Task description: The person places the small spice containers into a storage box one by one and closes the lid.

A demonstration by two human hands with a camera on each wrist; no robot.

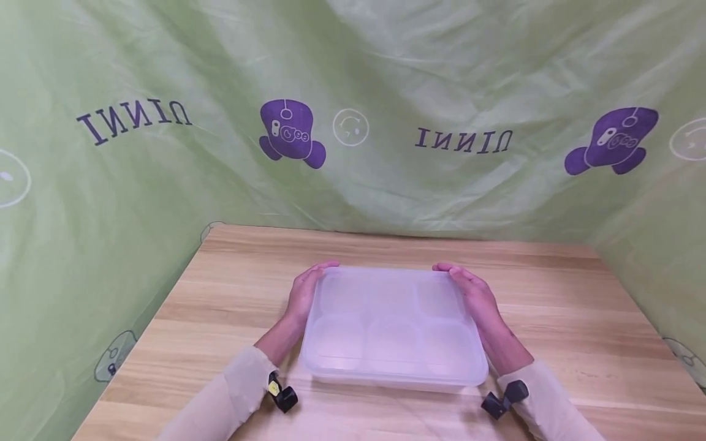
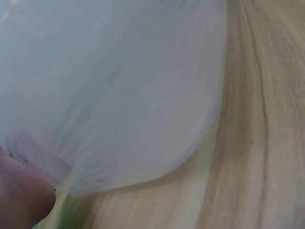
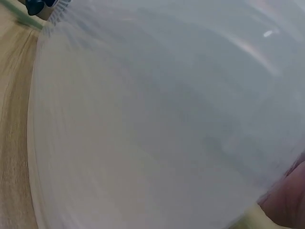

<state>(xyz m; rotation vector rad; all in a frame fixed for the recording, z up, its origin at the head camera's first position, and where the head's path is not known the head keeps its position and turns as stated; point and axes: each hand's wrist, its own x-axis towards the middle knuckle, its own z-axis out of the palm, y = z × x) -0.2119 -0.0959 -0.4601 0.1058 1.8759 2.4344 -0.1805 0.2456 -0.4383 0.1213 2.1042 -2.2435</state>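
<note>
A translucent white plastic storage box (image 1: 393, 324) with a lid and several compartments sits low over the table in the head view. My left hand (image 1: 303, 295) grips its left side, the fingers reaching round the far left corner. On the opposite side my right hand (image 1: 478, 299) holds the box in the same way at the far right corner. Frosted plastic of the box fills most of the left wrist view (image 2: 119, 90) and of the right wrist view (image 3: 152, 114). Its contents cannot be made out. Most of the fingers are hidden behind its sides.
The box is above a wood-grain table (image 1: 231, 269). A green cloth (image 1: 375, 196) with purple figures and lettering hangs behind the table and along both sides. Black wrist cameras sit on the left cuff (image 1: 284, 395) and right cuff (image 1: 504, 401).
</note>
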